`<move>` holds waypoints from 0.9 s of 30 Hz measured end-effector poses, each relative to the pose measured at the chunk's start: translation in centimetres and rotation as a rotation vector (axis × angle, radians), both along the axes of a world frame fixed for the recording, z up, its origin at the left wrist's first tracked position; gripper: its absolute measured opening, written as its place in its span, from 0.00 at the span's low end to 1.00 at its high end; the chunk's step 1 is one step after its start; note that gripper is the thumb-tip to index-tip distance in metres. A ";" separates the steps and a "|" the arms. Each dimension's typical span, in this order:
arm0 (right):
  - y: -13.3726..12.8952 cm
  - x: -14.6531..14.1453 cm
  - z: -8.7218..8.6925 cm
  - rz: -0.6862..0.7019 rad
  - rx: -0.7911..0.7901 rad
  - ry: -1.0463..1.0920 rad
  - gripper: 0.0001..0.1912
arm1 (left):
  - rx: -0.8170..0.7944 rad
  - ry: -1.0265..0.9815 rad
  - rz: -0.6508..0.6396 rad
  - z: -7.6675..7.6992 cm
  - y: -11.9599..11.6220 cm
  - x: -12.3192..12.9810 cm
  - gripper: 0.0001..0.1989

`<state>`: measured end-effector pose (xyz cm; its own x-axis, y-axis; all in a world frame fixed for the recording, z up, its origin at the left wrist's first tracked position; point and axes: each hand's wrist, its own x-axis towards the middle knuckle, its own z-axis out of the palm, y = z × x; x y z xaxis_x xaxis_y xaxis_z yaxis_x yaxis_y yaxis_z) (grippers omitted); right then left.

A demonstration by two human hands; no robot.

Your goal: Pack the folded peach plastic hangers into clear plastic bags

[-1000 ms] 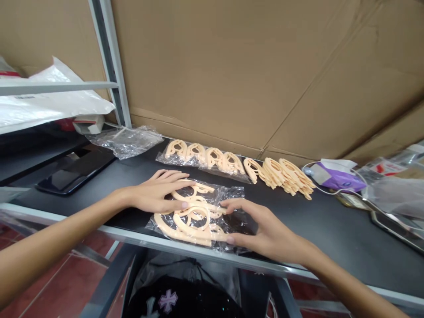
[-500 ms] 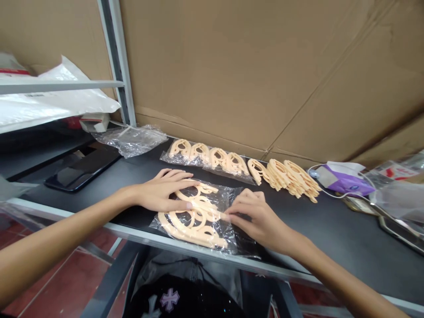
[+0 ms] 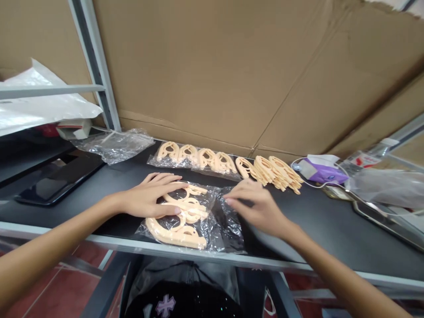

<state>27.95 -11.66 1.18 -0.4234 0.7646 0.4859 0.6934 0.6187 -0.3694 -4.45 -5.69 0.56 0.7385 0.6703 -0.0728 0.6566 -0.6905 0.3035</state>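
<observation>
Cream plastic folding hangers (image 3: 180, 238) lie inside a clear plastic bag (image 3: 215, 236) near the table's front edge. My left hand (image 3: 152, 196) rests flat on the bag's left side, fingers spread, pressing over the upper hangers. My right hand (image 3: 255, 205) is at the loose right end of the bag, thumb and fingertips drawn together. Whether a fold of film is pinched there I cannot make out. Behind the hands stand bagged hangers (image 3: 207, 158) in a row, with a fanned stack of loose hangers (image 3: 281, 172) to their right.
A dark phone (image 3: 62, 176) and crumpled clear bags (image 3: 122, 143) lie on the left of the black table (image 3: 318, 225). To the right are a purple tissue pack (image 3: 326, 170), a white cable and another device (image 3: 384, 223). A cardboard wall (image 3: 205, 66) stands behind.
My right fingertips have moved off the hanger's end, toward the bag's loose right end. My left hand stays on the bag. The whole view has shifted a little.
</observation>
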 end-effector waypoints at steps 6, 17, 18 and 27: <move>4.9 7.1 -0.6 -0.618 0.029 -0.266 0.14 | 0.015 -0.001 0.011 -0.4 0.2 -0.2 0.39; 6.6 4.8 -0.8 -0.655 -0.106 -0.371 0.17 | 0.037 -0.002 0.013 -0.2 0.3 -0.2 0.39; 6.7 4.8 -0.7 -0.658 -0.104 -0.376 0.17 | 0.037 0.001 0.013 -0.1 0.3 -0.2 0.39; 5.7 4.9 -0.6 -0.730 -0.076 -0.332 0.12 | 0.011 0.025 0.006 0.1 0.1 -0.1 0.39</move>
<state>32.86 -5.96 0.53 0.0824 0.9300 0.3582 0.9941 -0.0513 -0.0955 -4.53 -5.56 0.70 0.7325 0.6756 -0.0838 0.6681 -0.6896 0.2795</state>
